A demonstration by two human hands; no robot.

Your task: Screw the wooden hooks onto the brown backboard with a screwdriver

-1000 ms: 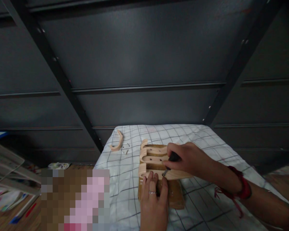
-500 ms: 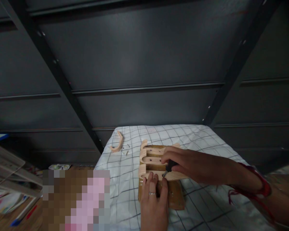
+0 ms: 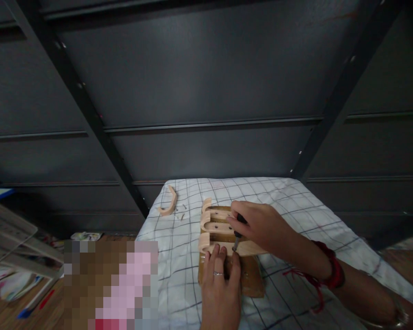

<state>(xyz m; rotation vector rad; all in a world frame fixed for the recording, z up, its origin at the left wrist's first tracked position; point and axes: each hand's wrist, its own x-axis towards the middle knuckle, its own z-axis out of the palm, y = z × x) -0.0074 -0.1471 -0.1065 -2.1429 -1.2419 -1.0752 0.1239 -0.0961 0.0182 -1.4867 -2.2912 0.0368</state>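
Observation:
A wooden board (image 3: 251,280) with several pale J-shaped wooden hooks (image 3: 216,225) across it lies on a white checked cloth (image 3: 289,201). My left hand (image 3: 220,288), wearing a ring, lies flat on the board's near end, fingertips against the nearest hook. My right hand (image 3: 261,224) is wrapped round the black handle of a small screwdriver (image 3: 238,233). Its tip points down onto the nearest hook, just past my left fingertips. A red cord is tied round my right wrist.
A loose wooden hook (image 3: 168,204) and a few small screws (image 3: 182,213) lie on the cloth to the far left. Dark metal shelving (image 3: 206,91) rises close behind. Papers and clutter (image 3: 13,256) cover the floor at left.
My right hand has twisted on the screwdriver handle, its wrist swinging out and back. The handle now stands more upright. My left hand and the board have stayed put.

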